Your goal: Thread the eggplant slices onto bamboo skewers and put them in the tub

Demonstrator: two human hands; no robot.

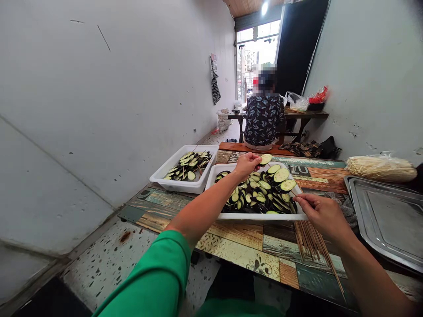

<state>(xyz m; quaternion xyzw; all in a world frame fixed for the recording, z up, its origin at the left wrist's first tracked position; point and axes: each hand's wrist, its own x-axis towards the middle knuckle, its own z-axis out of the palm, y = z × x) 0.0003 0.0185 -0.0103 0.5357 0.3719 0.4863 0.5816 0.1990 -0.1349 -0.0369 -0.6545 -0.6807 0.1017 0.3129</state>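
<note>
Tabletop (pixel 238 233) reads "ZU" (pixel 298 170) | left hand (pixel 247 165) pinching 1 eggplant slice (pixel 265 159) | right hand (pixel 320 209) gripping loaded skewer (pixel 281 175)

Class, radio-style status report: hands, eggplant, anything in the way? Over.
Left hand pinching eggplant slice. Right hand gripping wooden skewer, threaded slices on it. More slices in white tub below. No visible obstruction between hands.

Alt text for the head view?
The right hand holds a skewer of eggplant slices over a white tub of more slices, while the left hand holds another slice near the skewer's tip. Beyond the table, someone sits facing away; a second tub stands at left.
</note>
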